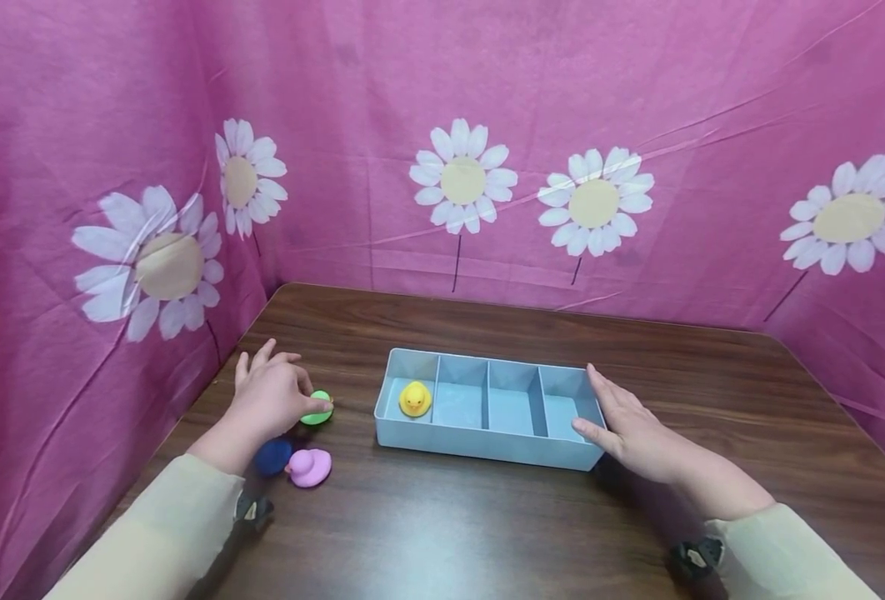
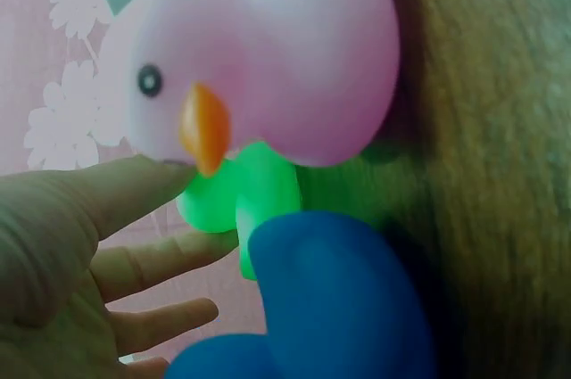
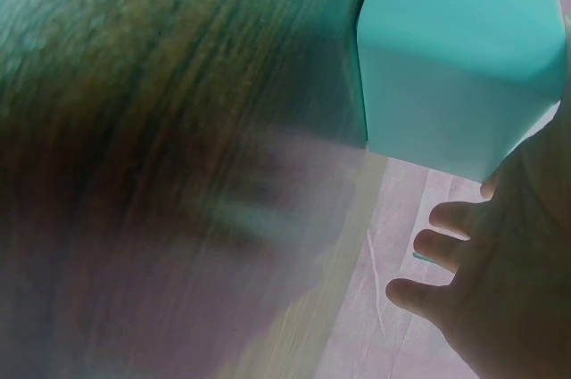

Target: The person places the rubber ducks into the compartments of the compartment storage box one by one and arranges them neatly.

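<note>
Thumb and forefinger of my left hand [image 1: 273, 397] pinch a green rubber duck [image 1: 316, 408] on the table's left side; its other fingers stick out. Just nearer to me sit a blue rubber duck [image 1: 273, 457], partly behind the wrist, and a pink rubber duck [image 1: 310, 467]. Both loom large in the left wrist view, partly covering the green duck [image 2: 268, 187]. My right hand [image 1: 633, 429] rests with straight fingers against the right end of a light blue divided box [image 1: 480, 444], its thumb over the front corner. A yellow rubber duck [image 1: 415, 400] sits in the box's leftmost compartment.
The dark wooden table [image 1: 427, 533] carries everything. A pink cloth [image 1: 532, 75] with white daisies hangs behind it and along both sides. Thin dividers split the box into several compartments in a row.
</note>
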Demonstrator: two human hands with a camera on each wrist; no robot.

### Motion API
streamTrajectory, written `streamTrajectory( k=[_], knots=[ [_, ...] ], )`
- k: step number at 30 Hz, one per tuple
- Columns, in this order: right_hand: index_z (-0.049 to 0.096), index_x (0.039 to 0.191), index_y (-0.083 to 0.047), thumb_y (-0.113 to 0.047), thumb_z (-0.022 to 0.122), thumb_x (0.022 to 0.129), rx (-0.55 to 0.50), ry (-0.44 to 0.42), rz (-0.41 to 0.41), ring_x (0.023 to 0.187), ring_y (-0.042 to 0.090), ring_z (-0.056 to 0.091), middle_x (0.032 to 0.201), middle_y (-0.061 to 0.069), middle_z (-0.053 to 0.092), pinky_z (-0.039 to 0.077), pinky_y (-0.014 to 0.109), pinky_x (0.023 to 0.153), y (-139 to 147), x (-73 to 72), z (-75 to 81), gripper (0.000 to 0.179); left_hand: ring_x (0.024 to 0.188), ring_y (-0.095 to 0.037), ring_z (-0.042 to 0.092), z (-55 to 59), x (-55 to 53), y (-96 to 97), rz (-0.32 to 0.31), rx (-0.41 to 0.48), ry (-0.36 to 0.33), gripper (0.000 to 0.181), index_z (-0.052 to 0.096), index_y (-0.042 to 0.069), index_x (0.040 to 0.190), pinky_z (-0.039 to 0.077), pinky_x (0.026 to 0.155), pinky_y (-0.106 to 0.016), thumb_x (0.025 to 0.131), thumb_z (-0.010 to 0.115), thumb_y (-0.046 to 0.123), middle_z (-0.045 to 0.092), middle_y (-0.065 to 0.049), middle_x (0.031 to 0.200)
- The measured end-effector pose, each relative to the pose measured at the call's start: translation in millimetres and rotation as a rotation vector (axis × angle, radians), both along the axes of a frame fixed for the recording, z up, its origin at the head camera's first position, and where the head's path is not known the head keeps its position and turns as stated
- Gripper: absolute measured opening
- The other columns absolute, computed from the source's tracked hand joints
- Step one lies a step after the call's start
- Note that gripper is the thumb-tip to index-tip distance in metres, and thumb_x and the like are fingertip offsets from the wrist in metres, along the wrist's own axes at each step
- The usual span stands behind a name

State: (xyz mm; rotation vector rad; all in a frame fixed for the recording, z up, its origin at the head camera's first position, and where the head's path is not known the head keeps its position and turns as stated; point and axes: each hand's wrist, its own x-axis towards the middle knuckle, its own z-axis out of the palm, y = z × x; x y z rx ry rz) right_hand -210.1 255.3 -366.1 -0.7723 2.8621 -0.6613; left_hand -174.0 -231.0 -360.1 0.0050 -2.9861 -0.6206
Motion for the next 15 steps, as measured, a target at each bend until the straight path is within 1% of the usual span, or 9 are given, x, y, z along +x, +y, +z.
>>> streamTrajectory(
  k=[7, 15],
  knots=[
    [0.003, 0.158, -0.004, -0.043, 0.055, 0.1, -0.011, 0.001, 0.002, 0.14, 0.053, 0.016, 0.158, 0.029, 0.015, 0.017, 0.071, 0.104, 0.8, 0.7, -1.3, 0.087, 0.141, -0.049, 0.013, 3.5, -0.3, 0.4, -0.029, -0.001, 0.024, 0.019, 0.075, 0.013, 0.075, -0.004, 0.108, -0.069, 0.076, 0.086, 0.028, 0.052, -0.026, 0.136],
    [0.003, 0.158, -0.004, -0.042, 0.055, 0.1, -0.021, 0.009, 0.005, 0.14, 0.052, 0.016, 0.158, 0.03, 0.016, 0.017, 0.07, 0.105, 1.5, 0.1, -2.2, 0.086, 0.142, -0.049, 0.012, 16.8, -2.8, 4.3, -0.098, 0.047, 0.061, 0.014, 0.077, 0.012, 0.087, -0.006, 0.107, -0.069, 0.077, 0.084, 0.019, 0.049, -0.026, 0.139]
  ],
)
